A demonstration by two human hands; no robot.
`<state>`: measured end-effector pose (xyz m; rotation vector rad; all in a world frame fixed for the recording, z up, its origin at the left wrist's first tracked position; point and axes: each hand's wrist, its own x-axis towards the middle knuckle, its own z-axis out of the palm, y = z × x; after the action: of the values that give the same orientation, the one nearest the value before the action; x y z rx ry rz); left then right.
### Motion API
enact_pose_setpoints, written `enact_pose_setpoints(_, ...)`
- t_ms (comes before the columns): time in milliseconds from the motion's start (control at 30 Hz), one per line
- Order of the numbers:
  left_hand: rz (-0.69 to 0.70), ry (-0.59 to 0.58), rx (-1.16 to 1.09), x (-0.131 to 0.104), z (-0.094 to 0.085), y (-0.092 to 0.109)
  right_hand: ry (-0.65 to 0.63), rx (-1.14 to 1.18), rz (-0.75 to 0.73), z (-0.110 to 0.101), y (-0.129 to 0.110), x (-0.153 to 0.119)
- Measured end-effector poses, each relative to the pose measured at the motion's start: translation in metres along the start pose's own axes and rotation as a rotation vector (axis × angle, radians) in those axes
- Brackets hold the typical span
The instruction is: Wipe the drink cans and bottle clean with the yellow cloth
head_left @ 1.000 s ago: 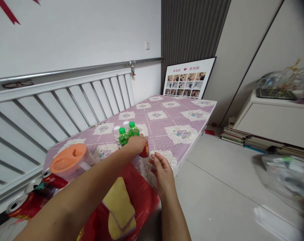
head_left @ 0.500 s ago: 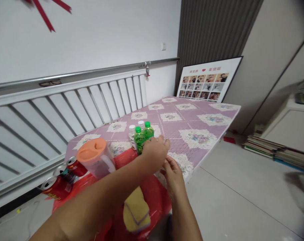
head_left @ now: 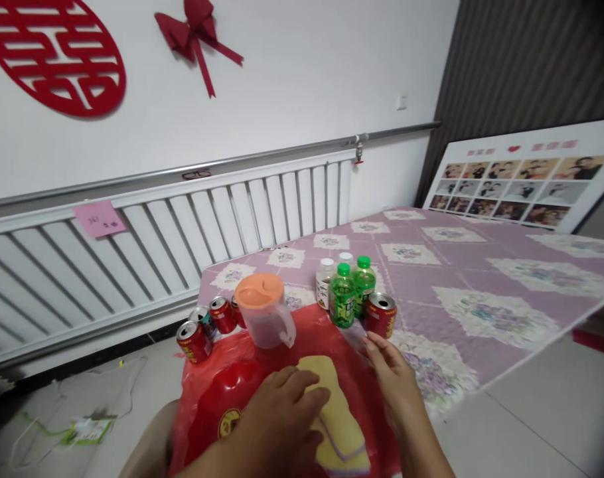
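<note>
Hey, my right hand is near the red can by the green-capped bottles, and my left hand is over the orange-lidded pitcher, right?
Not quite: the head view shows your left hand over the yellow cloth, not the pitcher. The rest is right.

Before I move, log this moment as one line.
left hand: open, at yellow cloth, contact unclear | right hand: fingertips by red can | green-capped bottles: upright, beside can | pitcher: orange lid on
</note>
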<state>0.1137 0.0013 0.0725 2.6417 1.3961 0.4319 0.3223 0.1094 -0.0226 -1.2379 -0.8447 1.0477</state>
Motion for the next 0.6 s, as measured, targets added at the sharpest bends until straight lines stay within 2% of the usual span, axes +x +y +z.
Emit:
enact_pose_setpoints(67,-0.095,0.049,-0.082,-0.030,0.005,-0.022,-0.002,-0.025,0.005,0.005,0.002,-0.001)
enact_pose_setpoints(133,-0.207,0.159,-0.133,-0.058,0.007,-0.044,-0.010,-0.042,0.003,0.010,0.002,-0.001)
enact_pose_setpoints(233,-0.293,0.275,-0.116,-0.084,0.001,-0.078,-0.030,-0.069,-0.022,0.019,0.002,-0.002)
enact_pose_setpoints(467,-0.462,0.590,-0.042,-0.093,-0.045,-0.171,-0.021,-0.075,-0.027,0.033,0.002,-0.004)
enact_pose_setpoints(533,-0.568,0.657,-0.053,-0.097,-0.046,-0.198,-0.023,-0.070,-0.025,0.034,0.003,-0.003)
enact_pose_setpoints(600,-0.660,0.726,-0.074,-0.102,-0.038,-0.222,-0.036,-0.076,-0.019,0.035,0.006,-0.001)
